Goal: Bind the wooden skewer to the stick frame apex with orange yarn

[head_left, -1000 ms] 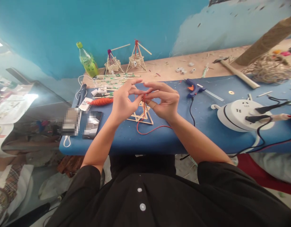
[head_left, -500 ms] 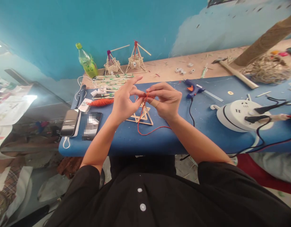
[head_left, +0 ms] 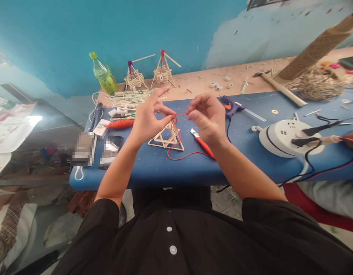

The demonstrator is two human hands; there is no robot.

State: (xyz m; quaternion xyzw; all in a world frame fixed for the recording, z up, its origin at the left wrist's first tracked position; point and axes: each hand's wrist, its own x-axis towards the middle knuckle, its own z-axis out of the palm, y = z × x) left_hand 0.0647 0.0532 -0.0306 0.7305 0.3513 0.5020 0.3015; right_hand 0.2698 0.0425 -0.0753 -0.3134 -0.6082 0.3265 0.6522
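My left hand (head_left: 149, 118) pinches the top of a small wooden stick pyramid (head_left: 167, 137) that stands on the blue table (head_left: 153, 168). My right hand (head_left: 206, 118) pinches a red string (head_left: 184, 154) and holds it taut to the right of the pyramid's tip. The string is wound at the tip and its loose end loops on the table in front. A red-handled cutter (head_left: 201, 142) lies just under my right hand.
A spool of orange thread (head_left: 120, 123), two phones (head_left: 84, 147), loose sticks (head_left: 130, 97), a green bottle (head_left: 103, 74) and two finished stick models (head_left: 163, 72) stand at the left and back. A blue glue gun (head_left: 230, 105), a white power strip (head_left: 282, 133) with cables, a hammer (head_left: 279, 88) and twine lie at the right.
My right hand has drawn away to the right, pulling the red string taut from the pyramid's tip. The red-handled cutter under it has come into view.
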